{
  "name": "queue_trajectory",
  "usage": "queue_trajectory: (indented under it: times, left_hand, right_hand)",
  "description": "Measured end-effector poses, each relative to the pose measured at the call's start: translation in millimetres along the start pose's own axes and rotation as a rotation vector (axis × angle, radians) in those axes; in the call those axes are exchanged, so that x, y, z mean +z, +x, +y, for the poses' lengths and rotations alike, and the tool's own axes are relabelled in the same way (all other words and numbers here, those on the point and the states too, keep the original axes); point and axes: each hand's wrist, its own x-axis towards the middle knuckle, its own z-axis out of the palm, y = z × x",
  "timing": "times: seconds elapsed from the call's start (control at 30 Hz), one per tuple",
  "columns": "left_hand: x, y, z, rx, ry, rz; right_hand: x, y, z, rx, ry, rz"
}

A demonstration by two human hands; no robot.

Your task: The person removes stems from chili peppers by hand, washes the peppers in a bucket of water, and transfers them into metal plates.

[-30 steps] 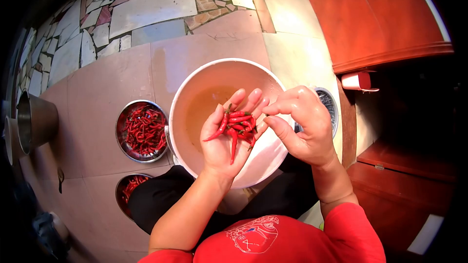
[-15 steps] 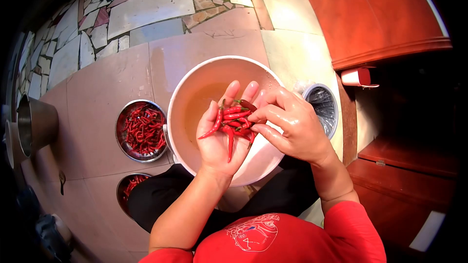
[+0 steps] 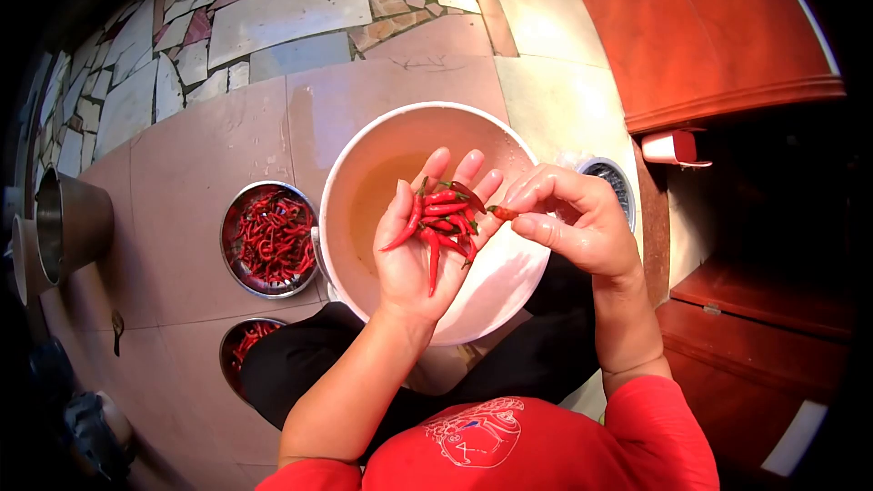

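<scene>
My left hand [image 3: 406,282] is palm up above a large whitish tub [image 3: 491,305], fingers stretched, with several red chili peppers [image 3: 444,209] heaped on the palm and finger bases. Their green stem ends show. One darker chili lies across the fingers at the top of the pile. To the right, my right hand [image 3: 582,232] is closed in a pinch on a single small chili [image 3: 503,213], browner and duller than the rest, with its stem pointing left. Yellowish water [image 3: 368,209] shows in the tub behind my left hand.
Left of the tub stands a metal bowl [image 3: 227,259] of red chilies, with a second bowl [image 3: 224,368] of chilies near my knee. A grey-rimmed, plastic-lined bin [image 3: 611,173] is partly behind my right hand. Metal buckets [image 3: 77,218] stand far left, a red wooden cabinet [image 3: 727,27] right.
My right hand has drawn back to the right from the pile and now pinches one brownish chili. My left hand stays in place with the other chilies.
</scene>
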Motion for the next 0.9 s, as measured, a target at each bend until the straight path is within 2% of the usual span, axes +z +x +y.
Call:
queue_trajectory:
  times: [0.03, 0.1, 0.17, 0.27, 0.4, 0.53, 0.7, 0.77, 0.8, 0.87, 0.9]
  left_hand:
    - [1, 0, 0, 0.001, 0.036, 0.016]
    - [2, 0, -2, 0.001, 0.072, 0.032]
    - [5, 0, -3, 0.030, 0.163, 0.073]
    - [-10, 1, 1, 0.011, 0.178, -0.018]
    - [-9, 2, 1, 0.010, 0.159, 0.013]
    - [-6, 1, 2, 0.026, 0.224, 0.114]
    - [0, 0, 2, 0.039, 0.216, 0.145]
    - [3, 0, 1, 0.044, 0.210, 0.187]
    - [1, 0, 2, 0.045, 0.209, 0.188]
    - [-7, 1, 3, 0.027, 0.271, 0.066]
    - [-7, 1, 3, 0.027, 0.271, 0.066]
  right_hand:
    - [0, -2, 3, 0.139, 0.294, 0.063]
    - [-3, -2, 3, 0.156, 0.339, 0.039]
    - [-4, -1, 0, 0.237, 0.507, 0.059]
    - [-1, 2, 5, 0.252, 0.537, 0.094]
    - [2, 4, 8, 0.327, 0.631, 0.099]
    - [5, 4, 9, 0.358, 0.611, 0.067]
    - [12, 4, 14, 0.228, 0.340, 0.012]
    - [18, 4, 16, 0.184, 0.330, 0.042]
    - [19, 4, 18, 0.148, 0.266, 0.064]
    - [18, 6, 18, 0.112, 0.202, 0.085]
    - [16, 8, 17, 0.044, 0.044, 0.081]
